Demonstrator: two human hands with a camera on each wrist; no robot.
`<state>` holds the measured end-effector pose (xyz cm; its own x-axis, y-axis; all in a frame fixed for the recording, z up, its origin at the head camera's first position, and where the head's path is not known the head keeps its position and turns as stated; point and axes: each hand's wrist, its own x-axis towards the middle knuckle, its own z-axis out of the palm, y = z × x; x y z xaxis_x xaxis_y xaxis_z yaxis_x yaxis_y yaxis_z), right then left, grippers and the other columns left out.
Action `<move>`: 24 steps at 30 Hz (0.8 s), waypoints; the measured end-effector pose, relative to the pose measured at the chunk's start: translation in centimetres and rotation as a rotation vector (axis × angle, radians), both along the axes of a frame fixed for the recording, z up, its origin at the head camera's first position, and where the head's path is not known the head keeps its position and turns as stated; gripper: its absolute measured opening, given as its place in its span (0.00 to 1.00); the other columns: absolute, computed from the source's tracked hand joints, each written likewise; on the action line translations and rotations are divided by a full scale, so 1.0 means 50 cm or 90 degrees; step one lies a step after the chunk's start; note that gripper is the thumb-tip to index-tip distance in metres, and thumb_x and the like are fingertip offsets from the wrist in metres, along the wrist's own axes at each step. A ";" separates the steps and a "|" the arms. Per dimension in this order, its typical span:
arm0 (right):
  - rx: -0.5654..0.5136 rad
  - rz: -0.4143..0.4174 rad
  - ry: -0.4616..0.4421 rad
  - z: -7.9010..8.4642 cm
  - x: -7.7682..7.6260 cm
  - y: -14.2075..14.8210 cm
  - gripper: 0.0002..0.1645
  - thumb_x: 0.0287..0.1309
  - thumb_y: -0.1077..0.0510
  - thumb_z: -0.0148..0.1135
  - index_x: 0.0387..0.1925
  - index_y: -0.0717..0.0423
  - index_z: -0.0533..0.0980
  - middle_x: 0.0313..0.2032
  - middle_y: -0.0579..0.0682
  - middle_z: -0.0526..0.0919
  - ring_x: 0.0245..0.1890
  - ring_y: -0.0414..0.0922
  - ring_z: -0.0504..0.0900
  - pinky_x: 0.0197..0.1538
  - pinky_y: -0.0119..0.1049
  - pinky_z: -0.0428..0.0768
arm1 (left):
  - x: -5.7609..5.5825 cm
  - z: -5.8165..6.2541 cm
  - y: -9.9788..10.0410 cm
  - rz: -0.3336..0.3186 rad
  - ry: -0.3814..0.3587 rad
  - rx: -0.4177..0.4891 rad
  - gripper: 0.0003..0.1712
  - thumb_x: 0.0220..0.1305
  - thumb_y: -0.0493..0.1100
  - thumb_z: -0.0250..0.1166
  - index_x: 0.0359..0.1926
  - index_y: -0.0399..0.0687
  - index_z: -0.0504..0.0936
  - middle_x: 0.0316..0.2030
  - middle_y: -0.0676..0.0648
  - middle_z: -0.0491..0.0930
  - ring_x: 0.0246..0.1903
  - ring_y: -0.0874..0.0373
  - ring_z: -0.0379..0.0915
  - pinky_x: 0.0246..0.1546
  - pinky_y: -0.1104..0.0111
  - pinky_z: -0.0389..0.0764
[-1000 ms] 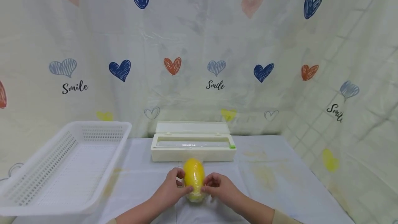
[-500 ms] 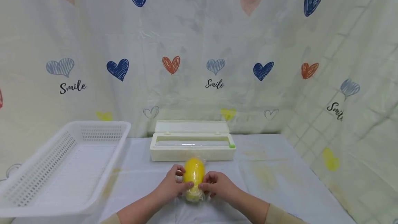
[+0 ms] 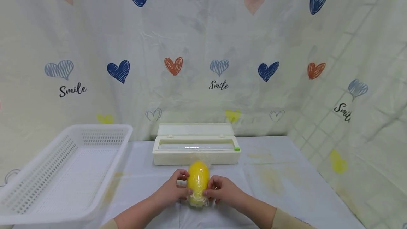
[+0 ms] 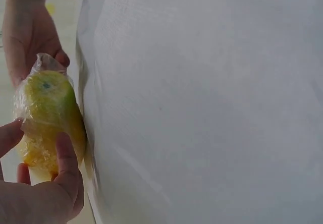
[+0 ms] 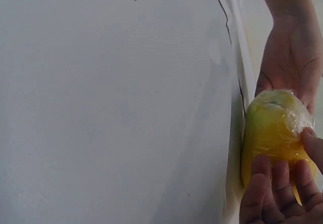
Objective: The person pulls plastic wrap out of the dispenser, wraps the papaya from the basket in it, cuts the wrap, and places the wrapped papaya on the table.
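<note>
A yellow, oblong fruit wrapped in clear cling film [image 3: 198, 179] lies on the white-covered table, its greenish end toward me. My left hand [image 3: 173, 188] holds its left side, with the thumb near the lower end. On the other side my right hand [image 3: 226, 192] grips it, thumb against the film. In the left wrist view the film stands up loosely around the green-tinged end of the fruit [image 4: 50, 95]. The right wrist view shows fingers [image 5: 282, 183] curled along the side of the fruit [image 5: 272, 128], with film bunched beside the thumb.
Just behind the fruit stands a cream cling film dispenser [image 3: 196, 158], lid raised, with a roll inside and a green slider [image 3: 236, 148] at its right. A large white perforated basket [image 3: 109, 183] sits at the left. A heart-printed curtain [image 3: 190, 98] hangs behind the table.
My left thumb has drawn back a little toward the fruit's left side, and my right thumb has shifted slightly left. The fruit stays nearly in place. The head view has shifted slightly.
</note>
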<state>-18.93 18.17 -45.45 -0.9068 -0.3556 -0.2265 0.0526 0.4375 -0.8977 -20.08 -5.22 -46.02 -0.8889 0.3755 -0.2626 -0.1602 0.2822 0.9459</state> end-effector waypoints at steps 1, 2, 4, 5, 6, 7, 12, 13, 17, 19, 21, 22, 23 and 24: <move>-0.001 0.006 -0.003 0.001 0.000 0.000 0.16 0.57 0.51 0.72 0.34 0.56 0.75 0.31 0.48 0.80 0.29 0.45 0.79 0.32 0.37 0.82 | -0.001 -0.002 -0.002 0.000 -0.002 0.000 0.34 0.58 0.42 0.73 0.60 0.49 0.63 0.61 0.41 0.64 0.44 0.52 0.75 0.44 0.61 0.83; -0.005 0.015 -0.006 0.002 0.000 0.001 0.16 0.57 0.52 0.72 0.35 0.56 0.75 0.32 0.49 0.80 0.30 0.45 0.80 0.32 0.37 0.82 | -0.002 -0.004 -0.003 0.001 -0.004 0.000 0.35 0.58 0.42 0.73 0.61 0.49 0.63 0.62 0.41 0.64 0.44 0.51 0.74 0.45 0.61 0.83; -0.012 0.045 -0.005 0.005 0.000 0.005 0.16 0.56 0.53 0.73 0.37 0.56 0.75 0.33 0.50 0.79 0.31 0.46 0.79 0.32 0.36 0.81 | -0.001 -0.007 -0.006 0.006 -0.008 0.000 0.36 0.58 0.43 0.73 0.62 0.49 0.63 0.64 0.40 0.63 0.44 0.51 0.74 0.45 0.61 0.83; -0.013 0.060 -0.003 0.007 0.000 0.006 0.17 0.55 0.54 0.74 0.38 0.56 0.74 0.33 0.50 0.79 0.32 0.47 0.79 0.33 0.36 0.81 | -0.001 -0.008 -0.007 0.009 -0.010 0.002 0.37 0.57 0.43 0.74 0.62 0.49 0.62 0.64 0.40 0.62 0.45 0.51 0.74 0.45 0.61 0.83; -0.010 0.076 -0.001 0.009 0.000 0.007 0.18 0.54 0.55 0.75 0.40 0.55 0.74 0.34 0.51 0.78 0.33 0.47 0.78 0.34 0.35 0.81 | 0.000 -0.007 -0.007 0.011 -0.012 0.003 0.38 0.57 0.43 0.74 0.63 0.49 0.62 0.64 0.40 0.62 0.45 0.51 0.73 0.45 0.61 0.83; -0.005 0.091 0.008 0.011 0.000 0.007 0.20 0.52 0.55 0.76 0.40 0.54 0.74 0.34 0.51 0.78 0.33 0.47 0.78 0.35 0.35 0.80 | 0.001 -0.006 -0.008 0.012 -0.014 0.006 0.39 0.56 0.43 0.74 0.63 0.49 0.61 0.64 0.40 0.61 0.45 0.50 0.73 0.46 0.60 0.83; 0.051 0.101 0.088 0.012 -0.002 -0.001 0.22 0.50 0.51 0.78 0.38 0.50 0.73 0.31 0.48 0.78 0.32 0.45 0.76 0.36 0.32 0.77 | 0.004 0.002 -0.009 0.018 -0.025 0.006 0.42 0.54 0.41 0.76 0.64 0.48 0.59 0.63 0.39 0.61 0.45 0.51 0.74 0.46 0.61 0.83; 0.060 0.096 0.109 0.010 -0.003 -0.003 0.22 0.49 0.50 0.78 0.37 0.50 0.73 0.29 0.47 0.78 0.30 0.44 0.75 0.35 0.31 0.77 | 0.003 0.004 -0.008 0.018 -0.025 0.004 0.43 0.54 0.42 0.76 0.64 0.48 0.59 0.63 0.39 0.61 0.46 0.52 0.74 0.46 0.61 0.83; 0.086 0.082 0.160 0.008 -0.005 -0.006 0.22 0.48 0.47 0.78 0.35 0.49 0.72 0.28 0.46 0.77 0.28 0.41 0.74 0.32 0.30 0.75 | 0.002 0.006 -0.007 0.008 -0.024 0.004 0.43 0.55 0.43 0.75 0.65 0.48 0.58 0.64 0.39 0.61 0.47 0.51 0.75 0.46 0.60 0.83; 0.098 0.085 0.173 0.006 -0.004 -0.007 0.23 0.49 0.47 0.78 0.34 0.49 0.71 0.28 0.45 0.76 0.28 0.40 0.74 0.32 0.30 0.75 | 0.001 0.006 -0.009 0.001 -0.021 0.004 0.42 0.55 0.43 0.75 0.64 0.48 0.58 0.65 0.39 0.61 0.47 0.51 0.75 0.46 0.60 0.83; 0.106 0.088 0.173 0.006 -0.002 -0.007 0.23 0.49 0.46 0.77 0.35 0.48 0.71 0.28 0.44 0.76 0.29 0.39 0.74 0.33 0.30 0.76 | 0.000 0.004 -0.011 -0.002 -0.021 0.004 0.42 0.56 0.43 0.74 0.64 0.47 0.58 0.65 0.39 0.61 0.47 0.51 0.76 0.46 0.60 0.83; 0.107 0.091 0.170 0.006 -0.001 -0.007 0.23 0.50 0.46 0.77 0.35 0.48 0.71 0.28 0.44 0.76 0.29 0.40 0.74 0.33 0.30 0.76 | -0.001 0.003 -0.012 -0.002 -0.020 0.003 0.41 0.57 0.43 0.74 0.64 0.47 0.58 0.65 0.38 0.61 0.47 0.51 0.76 0.46 0.60 0.83; 0.108 0.093 0.163 0.008 0.000 -0.006 0.23 0.50 0.45 0.77 0.35 0.48 0.71 0.29 0.44 0.77 0.30 0.40 0.75 0.34 0.30 0.77 | -0.001 0.002 -0.012 -0.001 -0.020 0.001 0.41 0.57 0.44 0.74 0.65 0.46 0.58 0.65 0.38 0.61 0.47 0.51 0.76 0.45 0.60 0.83; 0.109 0.095 0.157 0.010 0.000 -0.005 0.22 0.50 0.45 0.76 0.36 0.48 0.72 0.29 0.44 0.77 0.30 0.41 0.75 0.35 0.30 0.77 | -0.001 0.001 -0.013 0.001 -0.019 -0.002 0.41 0.58 0.45 0.74 0.65 0.46 0.58 0.65 0.38 0.61 0.48 0.51 0.76 0.45 0.60 0.83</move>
